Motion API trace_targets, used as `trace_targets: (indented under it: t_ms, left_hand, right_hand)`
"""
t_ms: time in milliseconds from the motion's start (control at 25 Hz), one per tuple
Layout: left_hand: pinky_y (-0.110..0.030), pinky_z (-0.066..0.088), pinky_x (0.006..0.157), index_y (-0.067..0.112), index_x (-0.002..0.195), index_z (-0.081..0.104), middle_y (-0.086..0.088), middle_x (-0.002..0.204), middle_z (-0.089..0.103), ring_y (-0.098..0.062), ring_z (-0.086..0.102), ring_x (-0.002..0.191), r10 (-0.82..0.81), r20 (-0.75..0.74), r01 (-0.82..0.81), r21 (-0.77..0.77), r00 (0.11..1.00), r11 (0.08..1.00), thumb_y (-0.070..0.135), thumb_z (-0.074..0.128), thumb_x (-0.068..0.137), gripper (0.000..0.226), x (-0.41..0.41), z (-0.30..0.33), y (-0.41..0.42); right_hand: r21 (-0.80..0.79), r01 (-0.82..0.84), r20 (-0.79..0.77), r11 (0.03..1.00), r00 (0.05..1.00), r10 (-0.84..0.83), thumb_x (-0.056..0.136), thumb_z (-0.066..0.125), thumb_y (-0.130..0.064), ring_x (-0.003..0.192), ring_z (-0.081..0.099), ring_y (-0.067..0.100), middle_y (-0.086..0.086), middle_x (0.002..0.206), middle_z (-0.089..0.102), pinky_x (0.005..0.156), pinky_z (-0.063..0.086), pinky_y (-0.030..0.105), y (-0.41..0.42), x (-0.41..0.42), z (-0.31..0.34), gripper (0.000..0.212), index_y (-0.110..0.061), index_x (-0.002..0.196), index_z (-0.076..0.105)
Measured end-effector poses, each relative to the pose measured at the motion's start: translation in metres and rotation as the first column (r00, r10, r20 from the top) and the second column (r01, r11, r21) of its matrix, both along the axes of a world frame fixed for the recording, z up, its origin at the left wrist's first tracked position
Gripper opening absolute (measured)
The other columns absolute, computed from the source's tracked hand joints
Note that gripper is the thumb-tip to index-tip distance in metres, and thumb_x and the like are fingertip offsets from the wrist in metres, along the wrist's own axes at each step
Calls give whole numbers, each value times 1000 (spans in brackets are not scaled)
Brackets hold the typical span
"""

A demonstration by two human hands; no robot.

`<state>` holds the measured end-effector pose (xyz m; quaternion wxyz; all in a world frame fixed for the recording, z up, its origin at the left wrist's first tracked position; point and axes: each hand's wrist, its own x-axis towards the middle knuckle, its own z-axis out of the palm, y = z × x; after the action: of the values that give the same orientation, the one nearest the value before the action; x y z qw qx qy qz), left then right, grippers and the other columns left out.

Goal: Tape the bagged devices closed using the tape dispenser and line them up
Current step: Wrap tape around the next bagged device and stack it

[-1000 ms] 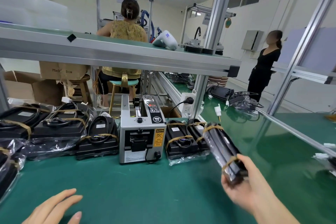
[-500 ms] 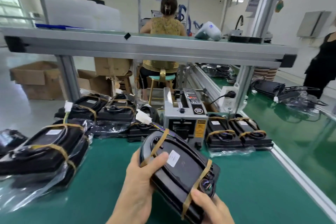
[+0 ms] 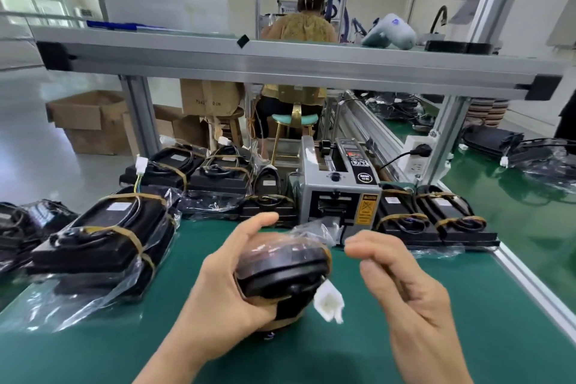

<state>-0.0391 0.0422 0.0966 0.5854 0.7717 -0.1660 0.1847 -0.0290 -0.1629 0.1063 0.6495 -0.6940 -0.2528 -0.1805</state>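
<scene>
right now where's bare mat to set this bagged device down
Bare mat runs from the tape dispenser and the two taped devices towards you, out to the right rail. Another patch lies beside the left pile. The back row left of the dispenser is packed.

Tape dispenser [image 3: 339, 193] between bagged devices [image 3: 99, 240], behind held device [image 3: 280, 274].

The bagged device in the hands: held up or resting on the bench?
Held up: the left hand grips the bagged device above the green bench.
</scene>
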Motion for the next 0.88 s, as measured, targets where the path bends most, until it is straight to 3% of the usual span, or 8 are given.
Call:
trace_targets:
  t_ms: [80, 200, 400, 560, 720, 880]
  left_hand:
    - [-10, 48, 80, 40, 127, 49, 13, 109, 69, -7, 68, 97, -21, -8, 22, 41, 1000, 999, 25, 77, 48, 85, -3, -2, -3]
    - [-14, 49, 82, 40, 126, 49, 9, 113, 68, -12, 67, 101, -53, -33, 53, 13, 998, 999, 23, 77, 50, 83, -3, -4, -1]
    - [-15, 50, 82, 31, 129, 48, 5, 116, 67, -13, 67, 103, -92, -72, 92, -15, 993, 996, 13, 79, 54, 83, -4, -4, 5]
    - [-17, 49, 86, 34, 123, 52, 3, 119, 65, -16, 65, 106, -117, -115, 117, -1, 986, 993, 3, 83, 57, 79, -3, -5, 13]
    - [-22, 52, 83, 33, 117, 56, -1, 117, 64, -18, 64, 105, -164, -133, 159, -46, 978, 986, 24, 85, 59, 65, -8, -1, 12]
    - [-14, 47, 83, 35, 106, 62, 10, 116, 63, -11, 62, 107, 78, -23, -78, -3, 997, 997, 40, 77, 64, 45, -14, 3, -2]
  right_hand:
    - [-37, -122, 24, 992, 992, 123, 88, 61, -19, 108, 60, 17, -4, 104, 67, 94, 42, 19, 4, 2, 9, 16, -27, 94, 72]
    - [-220, -187, -18, 957, 982, 188, 81, 67, -25, 113, 58, 18, -12, 106, 67, 100, 40, 30, 9, 6, 14, 14, -28, 94, 74]
    - [-465, -292, -215, 836, 953, 212, 71, 70, -26, 133, 36, -2, -31, 133, 46, 109, 27, 23, 6, 10, 16, 61, -50, 124, 51]
    - [-549, -299, -196, 781, 954, 227, 68, 69, -27, 138, 27, -1, -34, 138, 34, 111, 24, 26, 10, 14, 13, 74, -50, 132, 41]
    - [-531, -258, -143, 807, 966, 215, 69, 73, -27, 135, 29, 0, -33, 129, 36, 109, 23, 17, 21, 18, 3, 67, -42, 129, 46]
    - [-517, -216, -96, 828, 976, 194, 70, 71, -33, 129, 34, 3, -28, 123, 39, 102, 27, 9, 29, 19, -1, 62, -40, 127, 46]
